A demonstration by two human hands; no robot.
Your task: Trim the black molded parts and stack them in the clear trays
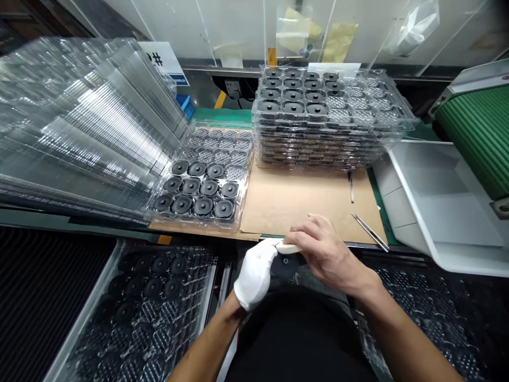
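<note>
Cotton-gloved left hand (pixel 254 276), bare right hand (pixel 328 254) hold smooth pale piece (pixel 288 248).

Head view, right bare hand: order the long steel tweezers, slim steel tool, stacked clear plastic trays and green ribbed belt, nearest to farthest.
From the right bare hand:
1. Long steel tweezers, on the brown cardboard sheet, to its right.
2. Slim steel tool, on the cardboard, farther ahead.
3. Stacked clear plastic trays, ahead beyond the cardboard.
4. Green ribbed belt, far right.
</note>
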